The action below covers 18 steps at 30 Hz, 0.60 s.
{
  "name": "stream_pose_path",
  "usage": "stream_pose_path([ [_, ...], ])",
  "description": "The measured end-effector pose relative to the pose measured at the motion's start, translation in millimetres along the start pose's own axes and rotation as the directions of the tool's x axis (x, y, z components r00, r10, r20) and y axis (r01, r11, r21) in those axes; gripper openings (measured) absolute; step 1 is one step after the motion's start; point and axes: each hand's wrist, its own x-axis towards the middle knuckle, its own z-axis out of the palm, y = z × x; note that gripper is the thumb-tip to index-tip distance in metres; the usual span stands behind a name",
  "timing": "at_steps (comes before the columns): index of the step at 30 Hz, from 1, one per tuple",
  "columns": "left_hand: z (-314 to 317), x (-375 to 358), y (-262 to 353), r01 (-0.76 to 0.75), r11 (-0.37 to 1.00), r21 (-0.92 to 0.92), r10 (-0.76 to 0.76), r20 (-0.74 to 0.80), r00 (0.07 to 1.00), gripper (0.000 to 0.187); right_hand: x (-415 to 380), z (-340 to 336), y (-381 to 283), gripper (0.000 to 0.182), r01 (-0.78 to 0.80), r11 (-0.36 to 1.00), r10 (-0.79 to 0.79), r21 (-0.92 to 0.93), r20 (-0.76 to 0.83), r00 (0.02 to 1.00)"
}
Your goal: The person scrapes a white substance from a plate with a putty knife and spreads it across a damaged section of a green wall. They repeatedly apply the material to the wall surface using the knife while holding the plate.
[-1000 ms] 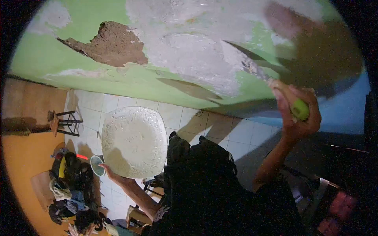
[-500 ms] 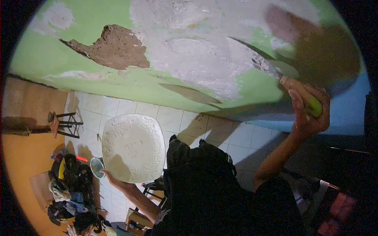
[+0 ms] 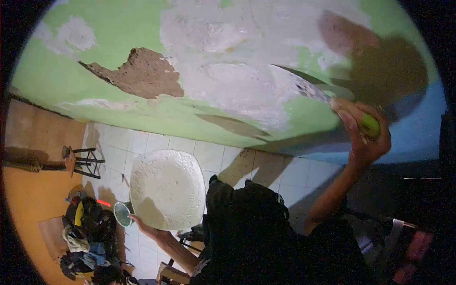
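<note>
With your right hand [image 3: 363,137] closed around the putty knife [image 3: 327,102], keep its blade flat on the wall [image 3: 118,28] while your left hand [image 3: 142,225] holds the plaster board [image 3: 166,187] level.

Single view, head-worn camera on the person, fisheye lens with dark vignette corners. It sits high, looking steeply down and forward along the green wall [image 3: 118,33], which fills the top half at close range and bends with the lens. Below it, well under the camera, the tiled floor [image 3: 266,166]. The person's own dark torso [image 3: 256,228] fills bottom centre, nearest the lens. Right hand [image 3: 363,135] reaches the wall upper right; left hand [image 3: 145,228] sits low left. No second view shares the scene.
</note>
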Motion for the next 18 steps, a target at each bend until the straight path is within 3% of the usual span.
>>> stream_pose_path([
  [2,0.4,1.2,-2.7,0.006,1.0,-0.005,-0.007,-0.017,1.0,0.07,0.4,-1.6,-7.2,0.03,-0.033,0.996,0.025,0.086,0.092,0.995],
  [3,0.0,2.5,-4.3,0.023,1.0,-0.002,-0.023,-0.028,0.999,0.07,-2.0,10.2,-10.9,0.029,0.046,0.989,-0.061,0.142,0.107,0.992],
  [5,-4.9,10.2,-9.2,0.042,0.999,-0.009,-0.042,0.009,0.999,0.07,-8.2,39.9,-18.7,0.03,0.055,0.963,-0.112,0.264,0.207,0.972],
  [8,-0.3,18.0,-7.8,0.06,0.998,-0.013,-0.059,0.077,0.995,0.07,-4.1,68.3,-27.8,0.032,0.076,0.957,-0.137,0.278,0.206,0.969],
  [11,2.0,12.9,-3.3,0.068,0.998,-0.018,-0.066,0.087,0.994,0.071,3.4,46.8,-14.2,0.034,0.011,0.991,-0.035,0.136,0.174,0.984],
  [15,2.1,2.3,-1.6,0.049,0.999,-0.013,-0.049,0.015,0.999,0.07,7.4,2.8,-10.4,0.034,-0.106,0.965,0.122,0.24,-0.05,0.991],
  [18,4.8,-1.2,-2.4,0.035,0.999,0.0,-0.035,0.007,0.999,0.069,2.6,-6.1,-15.3,0.037,-0.061,0.969,0.086,0.24,-0.094,0.992],
])
